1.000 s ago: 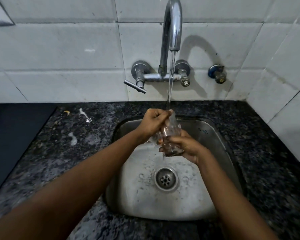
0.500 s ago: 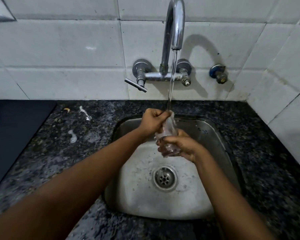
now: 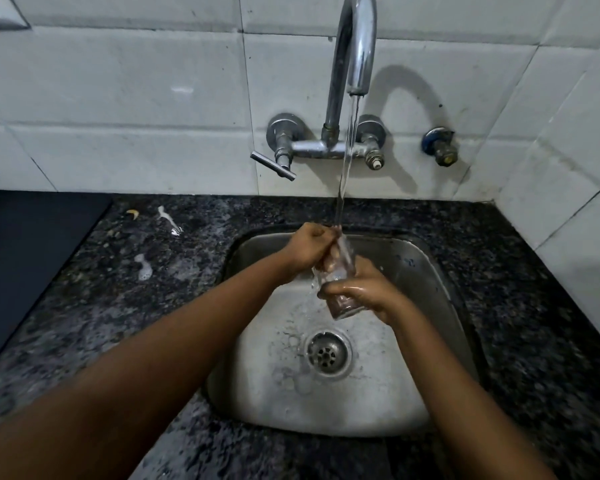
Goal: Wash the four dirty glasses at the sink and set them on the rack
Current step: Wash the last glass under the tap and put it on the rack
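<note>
A clear glass (image 3: 340,271) is held tilted over the steel sink (image 3: 426,271), its mouth up under the running stream from the tap (image 3: 355,50). My right hand (image 3: 364,292) wraps around the lower half of the glass. My left hand (image 3: 307,249) is closed at the glass's rim, fingers at or inside the mouth. Water runs off the glass into the basin. No other glasses and no rack are in view.
The drain (image 3: 327,354) sits in the basin middle below the hands. Dark speckled granite counter (image 3: 118,289) surrounds the sink, with small scraps and foam spots at the left. A black surface (image 3: 25,258) lies at far left. White tiled walls stand behind and to the right.
The glass and both hands have stayed under the stream, shifting only slightly; my left hand keeps working at the rim. The view has tipped up a little.
</note>
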